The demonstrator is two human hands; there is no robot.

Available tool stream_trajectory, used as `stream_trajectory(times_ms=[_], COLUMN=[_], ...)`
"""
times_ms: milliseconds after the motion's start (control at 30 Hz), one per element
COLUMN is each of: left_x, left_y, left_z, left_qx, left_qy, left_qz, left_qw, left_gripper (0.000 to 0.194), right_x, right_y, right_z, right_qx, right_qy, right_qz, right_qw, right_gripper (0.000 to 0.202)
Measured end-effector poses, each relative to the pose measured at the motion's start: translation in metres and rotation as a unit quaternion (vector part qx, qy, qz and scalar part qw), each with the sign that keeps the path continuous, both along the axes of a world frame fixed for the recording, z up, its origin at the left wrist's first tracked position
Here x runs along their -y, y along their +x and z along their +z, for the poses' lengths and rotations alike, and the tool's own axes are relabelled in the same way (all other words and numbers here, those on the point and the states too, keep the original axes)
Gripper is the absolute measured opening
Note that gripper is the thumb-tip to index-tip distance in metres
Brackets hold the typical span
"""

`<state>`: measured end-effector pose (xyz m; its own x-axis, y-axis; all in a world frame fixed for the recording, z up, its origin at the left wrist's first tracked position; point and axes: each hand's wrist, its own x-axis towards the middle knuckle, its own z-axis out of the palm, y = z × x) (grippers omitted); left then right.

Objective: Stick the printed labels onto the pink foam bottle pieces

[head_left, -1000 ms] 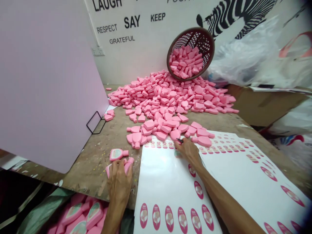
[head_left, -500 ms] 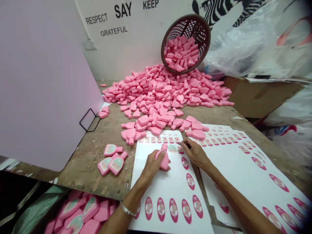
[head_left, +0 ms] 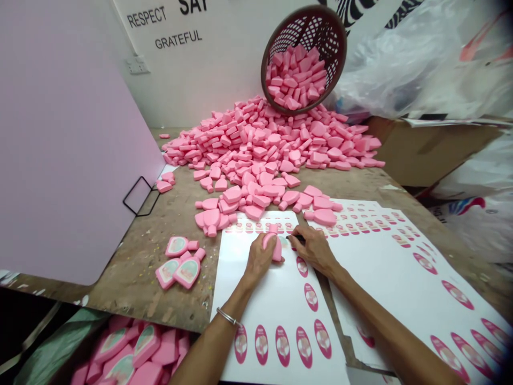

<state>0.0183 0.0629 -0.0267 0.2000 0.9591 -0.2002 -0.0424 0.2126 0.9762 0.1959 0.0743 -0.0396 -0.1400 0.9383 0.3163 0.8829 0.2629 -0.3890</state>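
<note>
My left hand (head_left: 259,256) is closed around a small pink bottle (head_left: 274,247), its neck pointing away from me, above a white sticker sheet (head_left: 256,294). Just right of the bottle, my right hand (head_left: 315,247) pinches a thin dark tool (head_left: 295,238); its exact kind is unclear. The tool's tip is at a pale green label (head_left: 284,242) on the sheet, partly hidden by the bottle. Oval pink stickers (head_left: 282,345) line the sheet's near and right edges. Left of the sheet lie three labelled pink bottles (head_left: 187,271).
A large heap of plain pink bottles (head_left: 240,139) spreads from a tipped brown basket (head_left: 339,59). More sticker sheets (head_left: 368,267) lie at right. A pale pink board (head_left: 72,160) stands at left. Below the table edge is a container of bottles (head_left: 132,353). A cardboard box (head_left: 425,149) sits at right.
My left hand has brought the pink bottle slightly up and right, closer to the pale green label and my right hand. The tool's tip has shifted slightly left. The camera view has tilted down a little.
</note>
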Motion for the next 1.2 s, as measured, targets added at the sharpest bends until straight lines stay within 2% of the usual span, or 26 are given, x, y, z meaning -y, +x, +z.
stream_trajectory(times_ms=[167,333,567,833,933,1067,1200], left_x=[0.0,0.001,0.0,0.0,0.0,-0.003,-0.001], left_y=[0.001,0.0,0.0,0.0,-0.001,-0.004,-0.006], left_z=[0.001,0.003,0.001,0.001,0.0,-0.001,0.001], left_qx=[-0.004,-0.001,0.009,0.025,0.041,0.076,0.12], left_qy=[-0.004,-0.007,0.001,-0.001,-0.009,-0.025,-0.035], left_qz=[0.005,0.006,0.006,0.019,0.026,0.032,0.044], left_qw=[1.0,1.0,1.0,1.0,0.999,0.996,0.991], left_gripper=[0.033,0.033,0.037,0.04,0.044,0.048,0.054], right_x=[0.0,0.005,-0.001,0.005,0.01,0.014,0.02], right_y=[-0.001,-0.005,-0.003,-0.011,-0.01,-0.006,-0.008], right_z=[-0.003,0.0,0.002,0.005,0.005,0.007,0.023], right_qx=[-0.018,0.009,0.025,0.033,-0.023,-0.161,-0.235], right_qy=[0.001,0.025,0.025,0.087,0.102,0.074,0.054], right_qz=[0.009,-0.021,-0.006,-0.001,-0.007,-0.073,-0.106], right_qw=[1.0,0.999,0.999,0.996,0.994,0.982,0.965], right_gripper=[0.02,0.018,0.017,0.021,0.024,0.029,0.033])
